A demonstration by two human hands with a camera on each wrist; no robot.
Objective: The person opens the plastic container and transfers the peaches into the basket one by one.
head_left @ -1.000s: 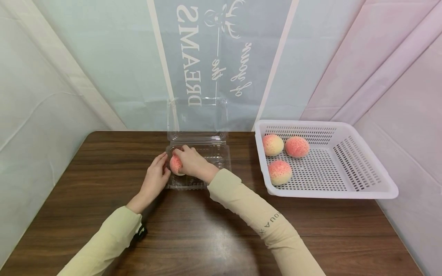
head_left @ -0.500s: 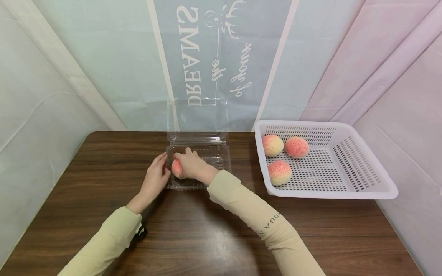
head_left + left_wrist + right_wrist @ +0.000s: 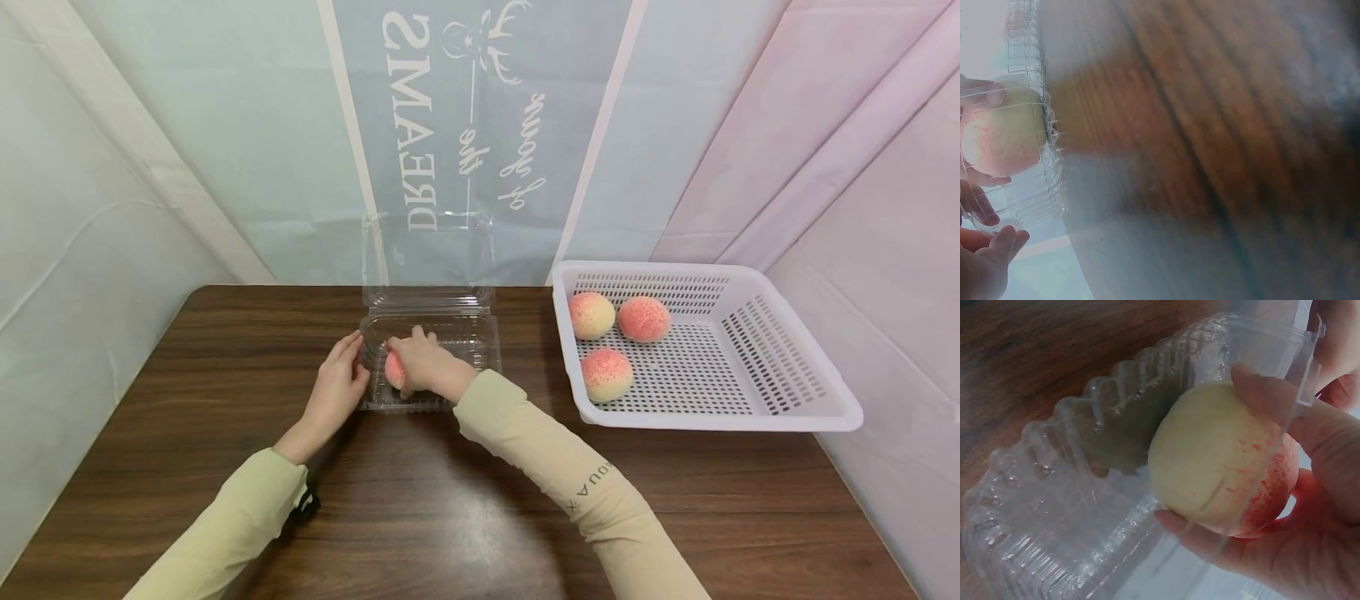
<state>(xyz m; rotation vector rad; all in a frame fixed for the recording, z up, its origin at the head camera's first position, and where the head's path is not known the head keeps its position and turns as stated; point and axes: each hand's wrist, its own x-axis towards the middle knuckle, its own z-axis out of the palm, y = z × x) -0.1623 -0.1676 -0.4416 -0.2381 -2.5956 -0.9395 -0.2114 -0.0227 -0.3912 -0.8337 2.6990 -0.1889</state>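
My right hand [image 3: 427, 364] grips a peach [image 3: 1222, 456], pale yellow with red speckles, inside the base of a clear plastic clamshell box [image 3: 480, 342]. Thumb and fingers lie round the fruit's sides; its bottom is hidden in the head view. The peach sits toward the left of the base. At the box's left edge rests my left hand [image 3: 337, 392], fingers fairly straight and touching the outer wall. Seen from the left wrist, its fingertips [image 3: 1004, 240] are against the plastic. The clear lid [image 3: 427, 258] stands upright behind the base.
To the right stands a white perforated basket [image 3: 810, 421], holding three peaches [image 3: 643, 319] at its left side. A dark wood table [image 3: 450, 517] carries everything. Behind its back edge hangs a printed cloth [image 3: 480, 125].
Inside the box, my right hand has shifted slightly right and toward me with the peach in its grip. My left hand has stayed at the box's left edge.
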